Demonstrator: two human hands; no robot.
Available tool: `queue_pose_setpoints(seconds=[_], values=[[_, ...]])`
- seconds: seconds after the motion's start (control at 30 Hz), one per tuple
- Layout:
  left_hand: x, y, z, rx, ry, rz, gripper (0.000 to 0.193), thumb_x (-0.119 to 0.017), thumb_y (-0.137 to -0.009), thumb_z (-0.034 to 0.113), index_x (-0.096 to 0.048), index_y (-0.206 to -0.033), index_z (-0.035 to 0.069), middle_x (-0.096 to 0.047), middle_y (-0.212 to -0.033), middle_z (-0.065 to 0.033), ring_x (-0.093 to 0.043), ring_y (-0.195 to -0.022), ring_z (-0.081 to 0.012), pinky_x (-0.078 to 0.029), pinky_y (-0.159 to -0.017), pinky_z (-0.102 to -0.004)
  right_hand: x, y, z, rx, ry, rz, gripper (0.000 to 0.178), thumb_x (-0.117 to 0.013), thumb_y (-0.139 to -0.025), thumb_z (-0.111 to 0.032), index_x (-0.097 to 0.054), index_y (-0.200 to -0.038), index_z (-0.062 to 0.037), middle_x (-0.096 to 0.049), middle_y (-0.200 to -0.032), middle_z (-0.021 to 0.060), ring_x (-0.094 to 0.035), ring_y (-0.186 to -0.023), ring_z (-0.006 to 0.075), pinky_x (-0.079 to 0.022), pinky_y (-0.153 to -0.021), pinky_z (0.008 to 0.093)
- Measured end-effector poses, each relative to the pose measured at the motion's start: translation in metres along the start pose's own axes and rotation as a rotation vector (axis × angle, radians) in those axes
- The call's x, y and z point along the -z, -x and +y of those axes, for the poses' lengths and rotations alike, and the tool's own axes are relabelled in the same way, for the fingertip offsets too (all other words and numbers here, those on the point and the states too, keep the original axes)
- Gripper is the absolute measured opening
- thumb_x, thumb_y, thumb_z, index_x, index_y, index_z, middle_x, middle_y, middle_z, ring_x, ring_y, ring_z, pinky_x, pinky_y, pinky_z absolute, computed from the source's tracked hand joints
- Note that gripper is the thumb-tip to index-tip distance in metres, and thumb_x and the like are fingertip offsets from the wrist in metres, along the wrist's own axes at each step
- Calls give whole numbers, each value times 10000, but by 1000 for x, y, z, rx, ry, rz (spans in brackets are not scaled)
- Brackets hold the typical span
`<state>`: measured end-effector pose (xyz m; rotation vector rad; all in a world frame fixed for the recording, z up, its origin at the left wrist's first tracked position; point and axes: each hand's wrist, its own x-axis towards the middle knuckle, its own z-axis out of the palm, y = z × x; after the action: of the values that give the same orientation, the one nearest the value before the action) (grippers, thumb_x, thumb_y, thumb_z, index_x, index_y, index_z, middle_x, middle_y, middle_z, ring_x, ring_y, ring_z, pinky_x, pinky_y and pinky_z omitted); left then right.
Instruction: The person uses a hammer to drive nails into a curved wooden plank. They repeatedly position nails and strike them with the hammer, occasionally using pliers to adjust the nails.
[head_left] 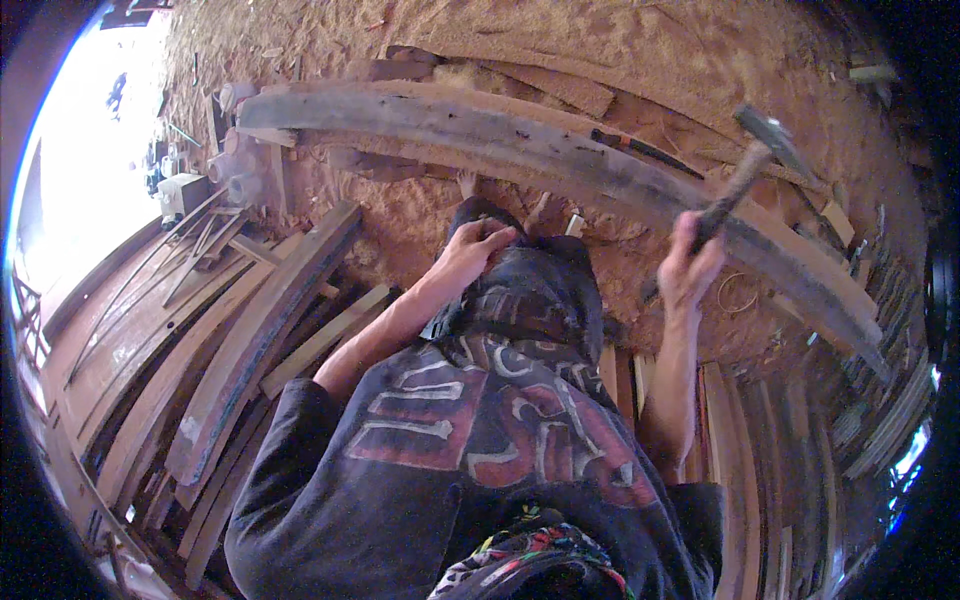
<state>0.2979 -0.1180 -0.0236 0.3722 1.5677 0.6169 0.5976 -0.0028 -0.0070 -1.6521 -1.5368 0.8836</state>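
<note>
The hammer (742, 184) is lifted just ahead of the right hand (692, 265), which is wrapped firmly round its handle, while the left hand (477, 248) rests at the dark trousers (530, 290) with fingers bent, and whether it pinches anything cannot be told. Beyond both hands stretches a long grey wooden beam (430, 118), with a slim dark tool (645, 150) lying along it ahead and left of the right hand. No finished joint or driven nail can be made out, so the work seems incomplete, though how much remains is unclear.
</note>
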Motion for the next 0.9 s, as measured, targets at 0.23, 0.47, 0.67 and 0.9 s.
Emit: queue_pose_setpoints(seconds=[0.23,0.47,0.67,0.9], values=[[-32,20,90,-533,226,111,299,-729,-901,270,-618,-1053,37,-608,-806,21,-562,-753,-75,-444,-662,-234,-59,27,-107,151,-35,-715,422,-582,-954,-393,-617,-1087,5,-673,-959,229,-652,-874,427,-524,-756,494],[-4,30,123,-708,158,481,191,-638,-969,204,-545,-883,61,-524,-662,11,-488,-571,-76,-388,-519,-246,-43,-84,-107,253,-27,-760,298,-626,-943,-334,-640,-1078,-68,-671,-989,125,-658,-889,290,-523,-799,403],[46,28,114,-696,21,533,243,-598,-997,231,-483,-848,77,-458,-655,22,-424,-555,-66,-347,-519,-244,-59,-216,62,261,496,-992,384,-690,-893,-365,-606,-1105,-57,-664,-1053,177,-636,-997,345,-507,-858,445],[67,47,84,-607,223,541,282,-531,-1033,269,-436,-826,102,-420,-643,15,-385,-563,-86,-311,-535,-273,-88,-212,98,506,664,-1118,468,-772,-807,-371,-578,-1112,-73,-648,-1006,192,-622,-1009,396,-500,-848,507]])
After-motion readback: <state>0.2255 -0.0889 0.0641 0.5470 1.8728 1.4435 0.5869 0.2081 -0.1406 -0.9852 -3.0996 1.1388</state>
